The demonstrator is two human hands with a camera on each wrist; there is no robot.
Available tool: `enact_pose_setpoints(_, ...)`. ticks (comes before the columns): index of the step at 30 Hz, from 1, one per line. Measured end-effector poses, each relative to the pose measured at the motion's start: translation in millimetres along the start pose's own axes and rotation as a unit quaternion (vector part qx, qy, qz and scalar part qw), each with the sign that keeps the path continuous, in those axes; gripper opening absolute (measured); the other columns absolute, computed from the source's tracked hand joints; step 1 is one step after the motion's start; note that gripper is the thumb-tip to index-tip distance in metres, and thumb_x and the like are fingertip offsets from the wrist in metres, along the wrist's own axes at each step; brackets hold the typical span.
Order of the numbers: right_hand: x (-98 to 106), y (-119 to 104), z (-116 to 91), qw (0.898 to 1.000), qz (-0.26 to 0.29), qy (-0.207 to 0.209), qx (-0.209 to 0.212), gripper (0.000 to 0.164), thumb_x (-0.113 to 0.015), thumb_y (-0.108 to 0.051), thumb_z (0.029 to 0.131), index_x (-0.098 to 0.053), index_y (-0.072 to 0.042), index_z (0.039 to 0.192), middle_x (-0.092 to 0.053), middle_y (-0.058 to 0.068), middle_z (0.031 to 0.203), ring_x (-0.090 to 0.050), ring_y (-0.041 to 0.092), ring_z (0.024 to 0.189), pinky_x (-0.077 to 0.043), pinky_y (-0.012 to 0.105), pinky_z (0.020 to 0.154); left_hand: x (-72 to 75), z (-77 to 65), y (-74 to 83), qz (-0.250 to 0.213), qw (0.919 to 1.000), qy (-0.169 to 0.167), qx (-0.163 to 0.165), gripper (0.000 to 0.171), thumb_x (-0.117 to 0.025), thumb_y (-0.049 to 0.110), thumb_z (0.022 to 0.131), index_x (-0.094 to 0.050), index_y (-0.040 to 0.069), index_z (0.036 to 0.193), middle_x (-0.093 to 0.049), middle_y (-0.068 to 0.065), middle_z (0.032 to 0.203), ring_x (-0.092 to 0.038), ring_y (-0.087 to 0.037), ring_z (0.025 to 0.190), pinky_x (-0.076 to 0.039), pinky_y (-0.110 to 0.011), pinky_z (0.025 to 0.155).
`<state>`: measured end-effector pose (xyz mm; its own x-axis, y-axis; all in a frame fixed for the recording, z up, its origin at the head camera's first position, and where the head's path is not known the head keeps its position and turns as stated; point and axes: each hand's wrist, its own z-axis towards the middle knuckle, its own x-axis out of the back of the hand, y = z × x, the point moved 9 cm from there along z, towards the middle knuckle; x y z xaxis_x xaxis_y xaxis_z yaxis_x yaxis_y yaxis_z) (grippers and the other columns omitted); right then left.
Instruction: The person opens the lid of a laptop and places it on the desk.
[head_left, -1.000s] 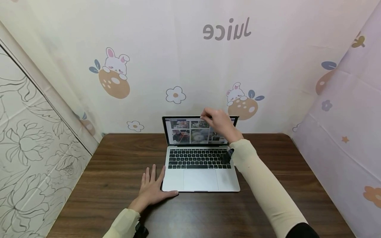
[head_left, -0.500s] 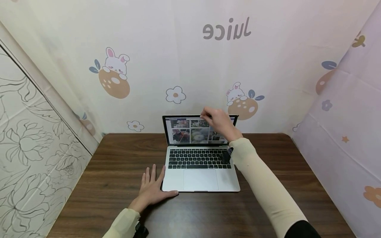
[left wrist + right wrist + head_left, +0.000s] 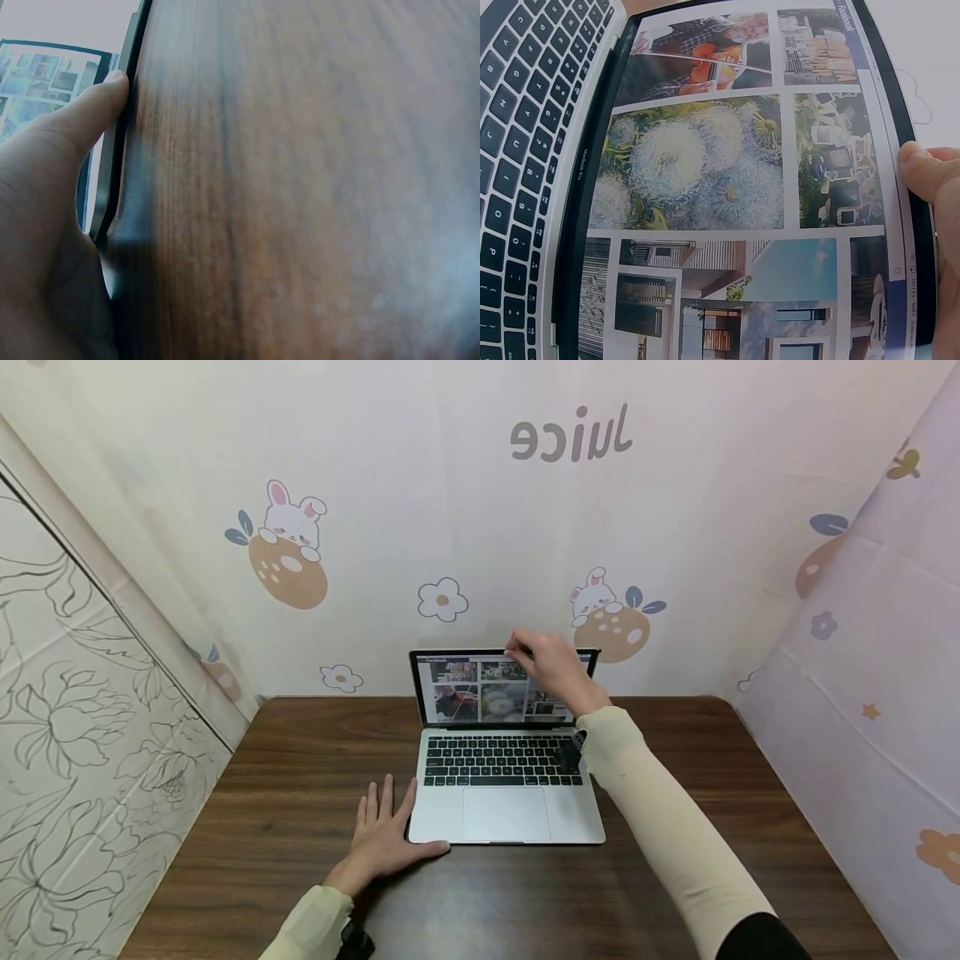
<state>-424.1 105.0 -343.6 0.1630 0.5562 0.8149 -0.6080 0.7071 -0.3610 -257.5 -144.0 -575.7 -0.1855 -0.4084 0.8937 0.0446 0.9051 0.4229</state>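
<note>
An open silver laptop [image 3: 506,817] with black keys lies on the wooden table. Its lit screen [image 3: 453,693] stands raised and shows a page of photos. My right hand [image 3: 553,667] pinches the middle of the lid's top edge; in the right wrist view the thumb [image 3: 916,166] lies on the black bezel, while the fingers behind the lid are hidden. My left hand [image 3: 384,842] rests flat at the laptop's front left corner, fingers spread on the table. Its thumb [image 3: 109,94] touches the laptop's front edge in the left wrist view.
The wooden table [image 3: 300,760] extends around the laptop on all sides. Close behind the lid hangs a pale curtain [image 3: 375,527] printed with rabbits and flowers. Another patterned sheet [image 3: 90,760] borders the left side.
The lid's top edge has risen very slightly, with my right hand still holding it. The left hand and the laptop's base have stayed in place.
</note>
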Motion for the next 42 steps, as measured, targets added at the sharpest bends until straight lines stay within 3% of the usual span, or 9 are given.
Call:
enact_pose_setpoints(18,-2.3,3.3,6.9,1.0,-0.005,0.009,0.014,0.007,-0.065,-0.024,0.103,-0.068,-0.018,0.102,-0.078,0.003,0.096,-0.066,0.017,0.068,-0.049,0.036,0.061,-6.6,2.4,-7.2,-0.001,1.0,0.006,-0.001,0.129,-0.061,0.094,0.067,-0.012,0.027,0.167,0.006,-0.02,0.173,0.013,-0.045,0.158,0.006,-0.062,0.125)
enact_pose_setpoints(28,-3.0,6.3,9.6,1.0,-0.007,0.007,0.006,0.008,-0.065,-0.025,0.103,-0.068,-0.018,0.103,-0.078,0.004,0.096,-0.066,0.018,0.068,-0.049,0.036,0.062,-1.0,-1.0,-1.7,-0.015,0.9995,0.021,-0.02,0.127,-0.061,0.093,0.069,-0.018,0.024,0.167,0.0,-0.025,0.172,0.008,-0.05,0.157,0.004,-0.065,0.124)
enact_pose_setpoints(42,-4.2,10.7,13.0,1.0,-0.002,-0.003,-0.006,0.006,-0.065,-0.025,0.103,-0.068,-0.02,0.103,-0.078,0.001,0.098,-0.067,0.017,0.071,-0.051,0.036,0.064,-5.7,3.2,-6.4,-0.002,0.9999,0.015,-0.006,0.129,-0.06,0.095,0.067,-0.013,0.028,0.167,0.003,-0.02,0.173,0.011,-0.046,0.158,0.004,-0.063,0.125)
